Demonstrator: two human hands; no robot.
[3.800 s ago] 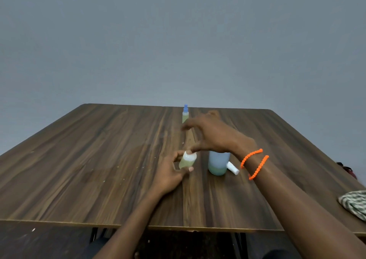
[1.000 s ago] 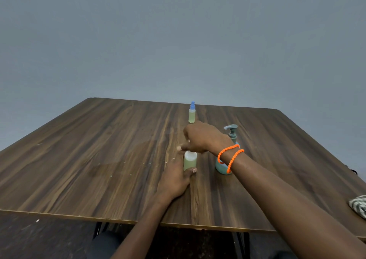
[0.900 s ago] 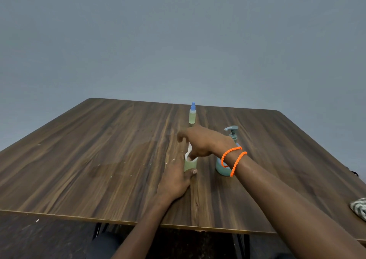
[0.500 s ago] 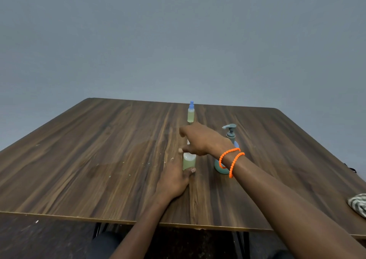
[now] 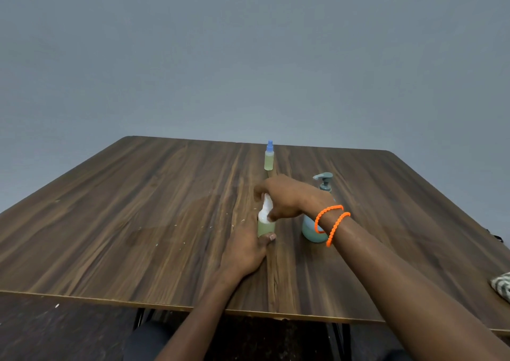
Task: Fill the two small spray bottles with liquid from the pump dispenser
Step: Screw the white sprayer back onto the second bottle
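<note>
A small spray bottle with greenish liquid and a white spray top stands near the table's middle. My left hand wraps its lower body from the near side. My right hand, with two orange bead bracelets on the wrist, pinches the white top from above. Just to the right stands the pump dispenser, light blue with a grey-green pump head, partly hidden by my right wrist. A second small spray bottle with a blue cap and yellowish liquid stands farther back, untouched.
All of this rests on a dark wooden table with its near edge just below my forearms. A checked cloth lies at the right edge. A plain grey wall is behind.
Earlier the pump dispenser lay on its side under my right hand; now it stands upright. Over the last second my right hand has shifted its grip around the white top while my left hand kept holding the bottle.
</note>
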